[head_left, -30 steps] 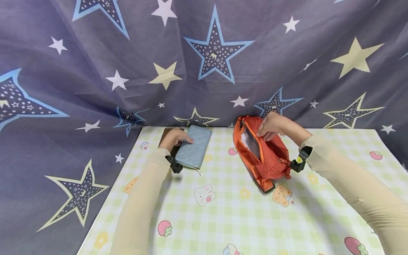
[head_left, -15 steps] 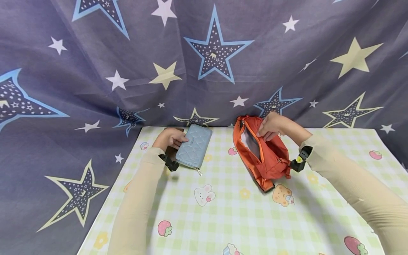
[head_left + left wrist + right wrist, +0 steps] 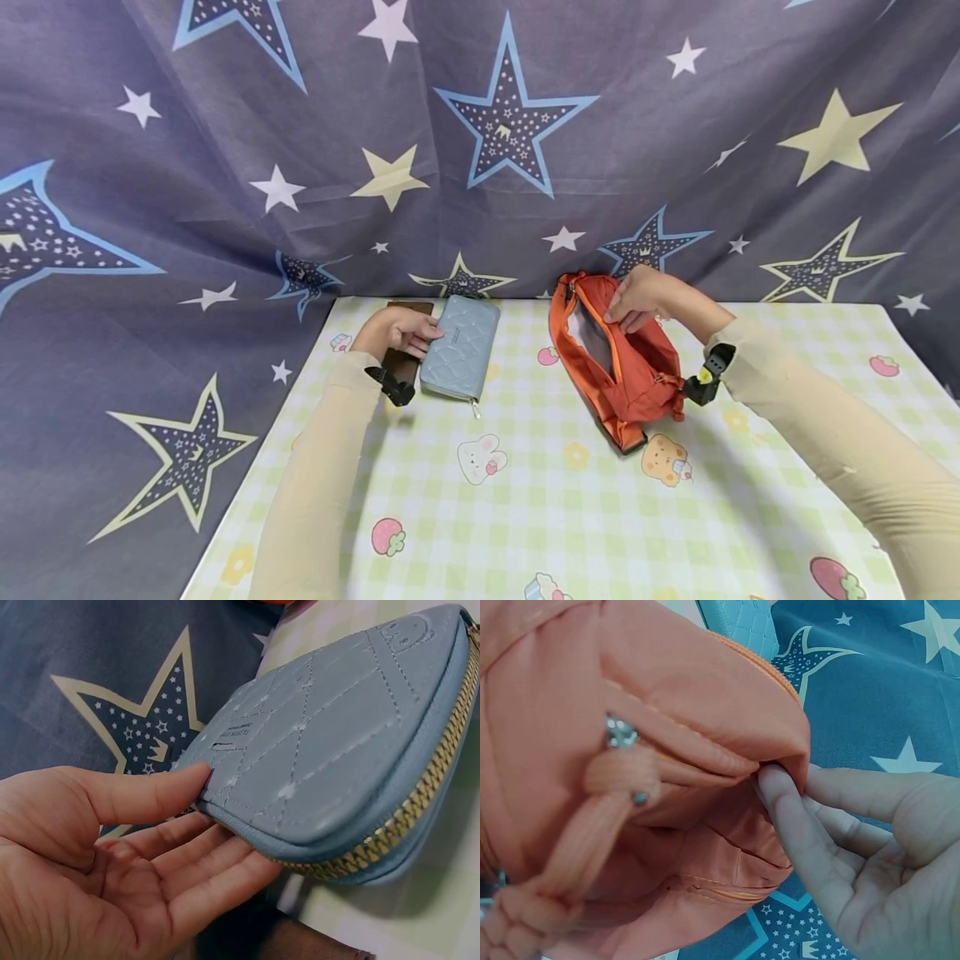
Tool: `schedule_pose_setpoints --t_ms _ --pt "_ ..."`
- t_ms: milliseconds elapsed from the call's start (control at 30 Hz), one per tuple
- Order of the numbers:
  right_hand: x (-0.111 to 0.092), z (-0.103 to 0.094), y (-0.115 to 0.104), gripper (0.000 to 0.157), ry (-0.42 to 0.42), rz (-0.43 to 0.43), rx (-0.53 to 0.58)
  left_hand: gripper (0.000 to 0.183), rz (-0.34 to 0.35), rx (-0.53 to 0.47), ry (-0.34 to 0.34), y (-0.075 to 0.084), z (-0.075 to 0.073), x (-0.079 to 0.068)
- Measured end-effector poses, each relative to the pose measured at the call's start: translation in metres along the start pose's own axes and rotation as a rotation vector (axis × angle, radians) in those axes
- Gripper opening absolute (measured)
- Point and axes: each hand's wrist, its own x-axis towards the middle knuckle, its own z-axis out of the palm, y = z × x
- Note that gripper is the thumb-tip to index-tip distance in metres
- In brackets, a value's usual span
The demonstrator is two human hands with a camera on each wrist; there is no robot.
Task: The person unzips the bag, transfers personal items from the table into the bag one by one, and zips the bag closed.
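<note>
A light blue quilted zip wallet (image 3: 463,346) is at the back left of the table. My left hand (image 3: 408,332) pinches its left edge, thumb on top and fingers underneath, as the left wrist view of the wallet (image 3: 322,742) shows. Beneath that hand lies a flat brown item (image 3: 401,364), partly covered. To the right is an orange bag (image 3: 645,367), its long zipper open on a grey lining. With thumb and fingers my right hand (image 3: 637,300) grips the fabric beside the zipper; the right wrist view shows the pinched cloth of the bag (image 3: 690,727) close up.
A green-and-white checked tablecloth (image 3: 510,517) with printed cartoon figures covers the table. Directly behind the table's back edge hangs a dark curtain (image 3: 630,142) with stars. A buckled strap end (image 3: 626,437) of the bag points toward the front.
My left hand has drawn back leftward from over the wallet to its left edge, uncovering more of it. The wallet has turned and shifted slightly right. My right hand and the bag stay put.
</note>
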Motion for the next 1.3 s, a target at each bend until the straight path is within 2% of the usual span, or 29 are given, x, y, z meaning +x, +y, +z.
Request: schedule_pose_setpoints --t_ms 133,467,633,733,867,933,1067,1200,1300 --pt "-0.001 0.0 0.001 0.02 -0.005 -0.005 0.004 0.074 0.016 -0.023 -0.032 -0.001 0.002 -0.006" --pt "-0.001 -0.001 0.002 0.021 -0.016 -0.017 0.035 0.068 0.064 -0.035 0.02 0.001 0.012 -0.008" --pt "-0.002 0.0 0.002 0.02 0.004 -0.022 0.019 0.065 0.062 -0.069 0.091 0.002 0.017 -0.009" --pt "-0.004 0.001 0.001 0.02 0.017 -0.019 0.011 0.05 0.08 -0.086 0.133 0.005 0.022 -0.013" --pt "-0.006 0.0 0.001 0.02 0.029 -0.019 0.013 0.026 0.128 -0.124 0.15 0.015 0.03 -0.021" --pt "-0.007 -0.001 0.001 0.021 0.034 -0.019 0.018 0.03 0.16 -0.149 0.151 0.022 0.034 -0.026" --pt "-0.008 -0.004 0.002 0.021 0.044 -0.019 0.021 0.051 0.226 -0.198 0.136 0.037 0.043 -0.038" --pt "-0.008 -0.008 0.003 0.018 0.044 -0.028 0.03 0.055 0.28 -0.215 0.097 0.05 0.053 -0.05" --pt "-0.009 -0.01 0.004 0.019 0.046 -0.035 0.036 0.057 0.303 -0.187 0.084 0.058 0.062 -0.056"
